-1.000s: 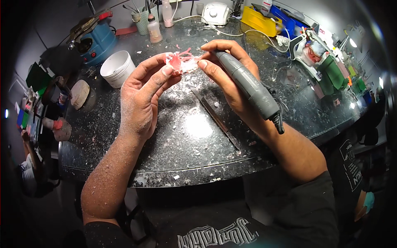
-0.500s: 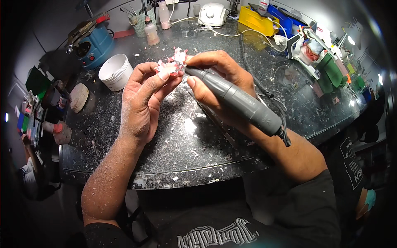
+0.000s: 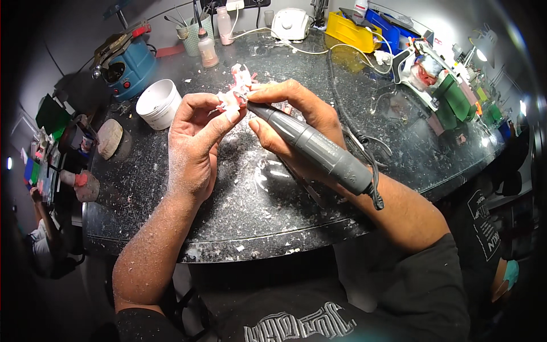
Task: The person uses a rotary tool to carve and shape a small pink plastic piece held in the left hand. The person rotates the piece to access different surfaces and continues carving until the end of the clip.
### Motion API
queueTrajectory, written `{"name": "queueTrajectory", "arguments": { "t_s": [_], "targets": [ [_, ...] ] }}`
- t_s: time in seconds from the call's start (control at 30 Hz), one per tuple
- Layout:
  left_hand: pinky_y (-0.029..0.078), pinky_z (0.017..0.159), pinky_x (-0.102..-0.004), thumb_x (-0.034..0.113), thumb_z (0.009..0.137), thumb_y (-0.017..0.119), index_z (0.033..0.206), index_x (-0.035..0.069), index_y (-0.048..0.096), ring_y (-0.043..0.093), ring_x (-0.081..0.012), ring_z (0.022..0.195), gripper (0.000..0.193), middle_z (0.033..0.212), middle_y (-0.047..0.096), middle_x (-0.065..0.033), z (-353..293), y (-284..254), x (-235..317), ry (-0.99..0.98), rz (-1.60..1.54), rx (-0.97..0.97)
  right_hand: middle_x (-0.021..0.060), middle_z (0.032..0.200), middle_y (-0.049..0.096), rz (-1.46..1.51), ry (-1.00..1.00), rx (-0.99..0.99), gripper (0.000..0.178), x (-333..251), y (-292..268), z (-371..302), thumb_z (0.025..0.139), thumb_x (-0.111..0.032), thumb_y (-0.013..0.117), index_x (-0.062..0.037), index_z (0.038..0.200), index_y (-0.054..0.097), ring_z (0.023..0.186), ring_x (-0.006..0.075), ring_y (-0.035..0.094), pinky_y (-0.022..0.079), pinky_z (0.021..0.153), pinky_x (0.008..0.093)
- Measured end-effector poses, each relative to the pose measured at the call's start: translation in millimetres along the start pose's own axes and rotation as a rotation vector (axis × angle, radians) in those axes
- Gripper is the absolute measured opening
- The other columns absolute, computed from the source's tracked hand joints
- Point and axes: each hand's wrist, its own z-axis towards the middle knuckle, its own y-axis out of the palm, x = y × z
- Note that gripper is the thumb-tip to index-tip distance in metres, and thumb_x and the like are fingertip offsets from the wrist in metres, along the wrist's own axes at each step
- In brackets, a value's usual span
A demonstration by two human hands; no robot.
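Observation:
Between the thumb and fingers of my left hand point(image 3: 195, 134) is a small, jagged pink-and-white denture piece point(image 3: 241, 77). White dust coats that hand and its forearm. My right hand point(image 3: 312, 107) is wrapped round a dark grey rotary handpiece point(image 3: 316, 149), pen-fashion, its cord trailing from the back end. The handpiece's nose meets the denture piece, and my right fingertips lie right beside it. The tip of the tool is too small and covered to make out. Both hands are over the dusty, dark speckled bench point(image 3: 245, 219).
A white tub point(image 3: 161, 105) stands left of my hands, near a blue machine point(image 3: 132, 71) and a round plaster block point(image 3: 110, 138). Behind are a bottle point(image 3: 208, 50), a white control box point(image 3: 289, 25) and a yellow bin point(image 3: 351, 32). A dental articulator point(image 3: 424, 71) sits at the right.
The denture piece has been turned to a steeper angle in my left fingers. My right hand and the handpiece have shifted slightly left, the handpiece's back end dropping a little.

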Motion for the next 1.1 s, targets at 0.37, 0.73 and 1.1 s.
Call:
{"name": "queueTrajectory", "arguments": {
  "t_s": [0.37,0.73,1.1],
  "targets": [
    [0.052,0.095,-0.0316,-0.01,0.079,0.074,0.099,0.006,0.068,0.066,-0.0179,0.104,0.027,0.103,0.064,-0.0064,-7.4,10.8,3.9,0.427,0.897,-0.14,0.0095,0.105,0.069,0.536,0.447,0.117,0.036,-9.1,0.2,4.5,0.093,-0.012,0.077,-0.0017,0.122,0.058,0.096,0.0142,0.07,0.058,0.083,0.0267],
    [0.054,0.089,-0.0286,0.011,0.096,0.072,0.127,0.001,0.064,0.063,-0.0126,0.108,0.033,0.12,0.065,-0.0063,-2.1,13.9,6.6,-0.012,0.368,0.027,0.0088,0.107,0.07,0.627,0.463,0.078,0.029,-5.9,-2.9,7.0,0.093,-0.003,0.071,-0.0006,0.121,0.061,0.097,0.0124,0.068,0.057,0.087,0.0273],
    [0.052,0.096,-0.0304,0.01,0.095,0.073,0.116,0.0,0.069,0.067,-0.0131,0.103,0.024,0.112,0.072,-0.0075,-20.5,36.2,5.5,0.053,0.436,-0.073,0.0025,0.094,0.067,0.389,0.412,0.134,0.018,2.4,2.2,-4.5,0.098,-0.006,0.062,-0.0024,0.116,0.061,0.082,0.006,0.063,0.052,0.072,0.0218]
  ]
}}
